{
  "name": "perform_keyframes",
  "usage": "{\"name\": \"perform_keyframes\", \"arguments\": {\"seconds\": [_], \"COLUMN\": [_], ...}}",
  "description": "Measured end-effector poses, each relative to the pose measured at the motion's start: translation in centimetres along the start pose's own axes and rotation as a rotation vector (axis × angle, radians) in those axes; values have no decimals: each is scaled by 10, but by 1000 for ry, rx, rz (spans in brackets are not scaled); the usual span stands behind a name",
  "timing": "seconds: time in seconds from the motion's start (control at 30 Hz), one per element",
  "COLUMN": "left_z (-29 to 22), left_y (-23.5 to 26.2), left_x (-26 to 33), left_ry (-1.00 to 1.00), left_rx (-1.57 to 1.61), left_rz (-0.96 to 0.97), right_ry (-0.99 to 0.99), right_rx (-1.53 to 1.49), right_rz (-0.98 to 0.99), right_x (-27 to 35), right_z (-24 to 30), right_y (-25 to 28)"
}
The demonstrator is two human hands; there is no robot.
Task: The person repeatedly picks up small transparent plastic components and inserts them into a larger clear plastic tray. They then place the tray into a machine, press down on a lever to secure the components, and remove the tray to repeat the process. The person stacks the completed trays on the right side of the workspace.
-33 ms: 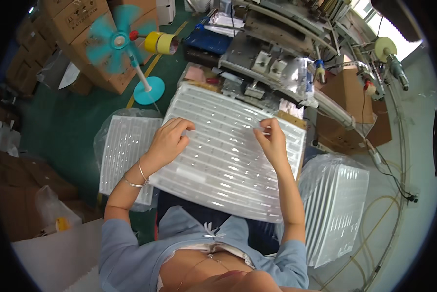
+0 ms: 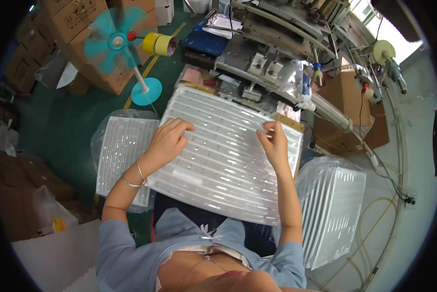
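A wide white plastic tray (image 2: 213,160) with long ridged rows lies across my lap, its far edge by the bench. Over its left part is my left hand (image 2: 170,139), a bracelet on the wrist, its fingers curled; what they hold, if anything, is hidden. Above the tray's far right part my right hand (image 2: 275,139) has thumb and fingers bent together. A small clear sliver seems to show at those fingertips, too faint to name. Small clear pieces appear to lie along the tray's rows.
Another ridged white tray (image 2: 123,160) lies in clear plastic at left. Several stacked trays (image 2: 337,214) stand in plastic at right. Beyond are a metal press machine (image 2: 262,63), a turquoise fan (image 2: 145,91) with tape rolls (image 2: 157,45) beside it, and cardboard boxes (image 2: 77,22).
The surroundings sit slightly farther left in the picture. My right hand has shifted a little to the right over the tray; my left hand keeps nearly the same pose.
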State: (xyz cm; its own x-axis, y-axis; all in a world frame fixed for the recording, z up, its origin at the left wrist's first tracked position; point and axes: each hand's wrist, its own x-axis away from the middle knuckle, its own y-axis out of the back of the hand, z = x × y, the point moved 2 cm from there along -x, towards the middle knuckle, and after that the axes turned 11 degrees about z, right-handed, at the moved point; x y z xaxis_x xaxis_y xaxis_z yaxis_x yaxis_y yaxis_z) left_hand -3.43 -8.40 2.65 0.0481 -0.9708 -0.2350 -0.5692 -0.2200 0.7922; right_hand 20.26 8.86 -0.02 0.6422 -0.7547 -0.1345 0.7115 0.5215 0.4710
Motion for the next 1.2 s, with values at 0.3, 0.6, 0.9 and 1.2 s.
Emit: {"name": "perform_keyframes", "arguments": {"seconds": [0.3,0.6,0.9,1.2], "left_z": [-18,-61,-57,-40], "left_y": [-17,-22,-20,-24], "left_x": [-120,-265,-244,-205], "left_ry": [-169,-28,-423,-331], "left_rx": [164,-559,-407,-74], "left_rz": [-258,-161,-320,-286], "right_ry": [-64,240,397,259], "right_rx": [-359,197,742,676], "right_rz": [-236,-404,-495,-390], "right_x": [-8,-68,-141,-165], "right_z": [-22,34,64,47], "right_y": [67,93,71,72]}}
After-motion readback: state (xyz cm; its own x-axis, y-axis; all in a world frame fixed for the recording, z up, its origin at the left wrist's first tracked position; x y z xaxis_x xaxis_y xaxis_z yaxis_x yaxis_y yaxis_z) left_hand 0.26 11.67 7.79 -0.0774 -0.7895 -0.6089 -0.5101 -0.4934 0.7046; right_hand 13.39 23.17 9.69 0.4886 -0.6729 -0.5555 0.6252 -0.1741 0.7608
